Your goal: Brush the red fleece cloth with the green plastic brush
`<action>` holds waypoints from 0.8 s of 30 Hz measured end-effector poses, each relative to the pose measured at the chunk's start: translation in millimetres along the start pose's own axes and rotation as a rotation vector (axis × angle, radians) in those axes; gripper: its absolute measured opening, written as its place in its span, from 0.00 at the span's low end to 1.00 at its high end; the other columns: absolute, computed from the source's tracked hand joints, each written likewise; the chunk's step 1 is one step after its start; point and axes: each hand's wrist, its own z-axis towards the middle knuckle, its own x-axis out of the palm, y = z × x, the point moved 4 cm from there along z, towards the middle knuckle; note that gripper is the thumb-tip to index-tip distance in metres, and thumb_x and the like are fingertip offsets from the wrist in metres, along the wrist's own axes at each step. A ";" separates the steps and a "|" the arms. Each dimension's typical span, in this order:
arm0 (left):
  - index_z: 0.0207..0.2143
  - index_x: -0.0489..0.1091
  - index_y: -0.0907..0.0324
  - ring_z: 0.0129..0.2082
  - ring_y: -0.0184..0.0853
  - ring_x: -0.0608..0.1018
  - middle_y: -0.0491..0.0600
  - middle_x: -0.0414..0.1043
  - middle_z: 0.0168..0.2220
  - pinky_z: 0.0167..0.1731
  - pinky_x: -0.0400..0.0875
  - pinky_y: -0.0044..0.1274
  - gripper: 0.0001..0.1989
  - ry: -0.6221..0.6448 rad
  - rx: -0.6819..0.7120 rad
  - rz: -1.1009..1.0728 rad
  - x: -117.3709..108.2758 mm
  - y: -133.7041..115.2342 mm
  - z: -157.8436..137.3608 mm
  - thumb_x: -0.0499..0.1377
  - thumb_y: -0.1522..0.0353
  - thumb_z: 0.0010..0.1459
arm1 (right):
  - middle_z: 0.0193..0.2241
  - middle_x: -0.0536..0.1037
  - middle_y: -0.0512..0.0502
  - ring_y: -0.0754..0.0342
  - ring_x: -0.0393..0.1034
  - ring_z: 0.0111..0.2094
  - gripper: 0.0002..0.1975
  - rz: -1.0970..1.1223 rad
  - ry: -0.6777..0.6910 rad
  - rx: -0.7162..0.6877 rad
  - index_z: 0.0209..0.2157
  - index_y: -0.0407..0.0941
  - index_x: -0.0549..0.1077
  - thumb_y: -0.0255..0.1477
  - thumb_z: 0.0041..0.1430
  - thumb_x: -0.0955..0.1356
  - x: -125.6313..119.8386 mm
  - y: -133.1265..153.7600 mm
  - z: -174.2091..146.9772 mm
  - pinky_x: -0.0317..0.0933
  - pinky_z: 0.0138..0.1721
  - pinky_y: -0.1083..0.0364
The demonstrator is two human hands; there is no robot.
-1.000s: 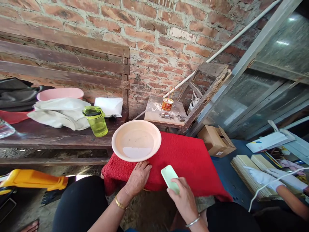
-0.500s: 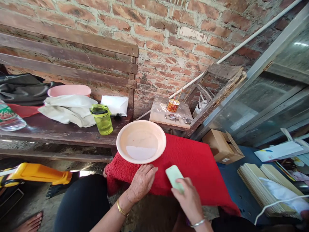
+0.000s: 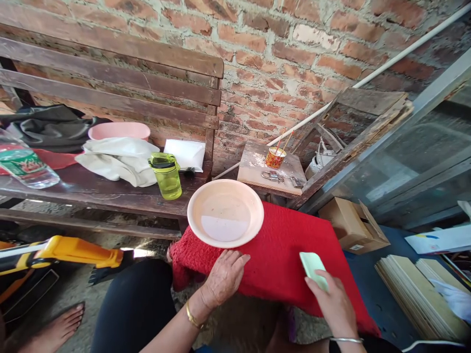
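Note:
My right hand [image 3: 333, 299] is closed on a flat, pale green oblong thing with rounded corners [image 3: 312, 264]. It is over the right part of a red cloth [image 3: 283, 240]; what kind of thing it is, I cannot make out. Fingers stretched out, my left hand [image 3: 225, 275] lies on the cloth's front part and holds nothing. Just beyond its fingertips stands a cream plastic basin [image 3: 225, 240], with a little clear water or a bright reflection at its bottom.
A wooden bench [image 3: 110, 196] on the left bears a green drink bottle [image 3: 170, 181], white cloth [image 3: 121, 159], a pink tub [image 3: 119, 131] and a water bottle [image 3: 29, 164]. Behind, a small board [image 3: 253, 169] carries a cup and padlocks. A cardboard box [image 3: 353, 225] stands right.
My right hand has moved right across the red cloth, away from the basin, with the green thing still in it. My left hand stays beside the basin. The whole view has shifted slightly.

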 end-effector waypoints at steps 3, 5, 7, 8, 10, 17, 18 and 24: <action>0.53 0.64 0.56 0.39 0.39 0.75 0.52 0.72 0.40 0.45 0.72 0.34 0.21 0.022 -0.010 0.007 0.9 2.3 0.2 0.49 0.79 0.59 | 0.38 0.74 0.46 0.48 0.72 0.38 0.17 0.112 0.144 -0.251 0.41 0.50 0.75 0.44 0.53 0.66 33.7 72.0 -14.6 0.65 0.41 0.50; 0.53 0.65 0.56 0.38 0.39 0.75 0.52 0.72 0.40 0.45 0.71 0.34 0.21 0.044 -0.019 0.019 3.5 3.6 -0.1 0.49 0.79 0.59 | 0.37 0.74 0.48 0.50 0.72 0.39 0.14 0.123 0.207 -0.397 0.41 0.50 0.75 0.39 0.54 0.66 54.2 108.2 -20.0 0.64 0.43 0.52; 0.52 0.66 0.56 0.38 0.39 0.75 0.52 0.72 0.39 0.44 0.71 0.34 0.20 0.066 -0.032 0.029 6.6 4.6 -0.5 0.49 0.78 0.59 | 0.38 0.74 0.48 0.51 0.72 0.40 0.14 0.100 0.230 -0.441 0.41 0.49 0.76 0.36 0.55 0.66 62.7 114.2 -15.1 0.63 0.44 0.53; 0.51 0.66 0.56 0.37 0.39 0.74 0.51 0.72 0.39 0.44 0.71 0.34 0.20 0.076 -0.036 0.032 7.9 4.8 -0.5 0.49 0.78 0.59 | 0.39 0.74 0.47 0.51 0.72 0.40 0.15 0.077 0.229 -0.421 0.42 0.49 0.76 0.37 0.55 0.65 60.8 104.6 -8.4 0.63 0.44 0.53; 0.50 0.66 0.55 0.36 0.38 0.74 0.51 0.71 0.38 0.42 0.71 0.33 0.20 0.093 -0.035 0.033 9.4 4.1 0.1 0.50 0.79 0.58 | 0.40 0.75 0.45 0.49 0.72 0.42 0.18 -0.026 0.187 -0.292 0.44 0.48 0.76 0.41 0.55 0.64 43.8 65.1 11.0 0.64 0.45 0.51; 0.50 0.65 0.56 0.35 0.39 0.73 0.50 0.71 0.37 0.41 0.71 0.34 0.19 0.121 0.001 0.017 7.0 -3.0 4.5 0.50 0.79 0.58 | 0.36 0.74 0.41 0.44 0.72 0.35 0.30 -0.324 0.031 0.241 0.51 0.49 0.74 0.52 0.57 0.59 -25.7 -36.4 45.1 0.65 0.41 0.46; 0.50 0.65 0.57 0.36 0.39 0.73 0.50 0.71 0.37 0.42 0.71 0.34 0.19 0.124 0.007 0.018 7.3 -4.0 4.5 0.50 0.80 0.59 | 0.37 0.74 0.41 0.45 0.72 0.36 0.28 -0.267 0.031 0.173 0.49 0.49 0.75 0.51 0.57 0.61 -18.3 -21.5 40.3 0.65 0.41 0.47; 0.49 0.66 0.57 0.37 0.39 0.73 0.50 0.71 0.38 0.43 0.71 0.34 0.19 0.153 0.022 0.040 12.6 -6.2 3.6 0.50 0.80 0.58 | 0.38 0.75 0.46 0.49 0.71 0.41 0.13 -0.014 0.138 -0.467 0.41 0.50 0.76 0.37 0.55 0.67 59.0 108.3 -3.6 0.63 0.45 0.52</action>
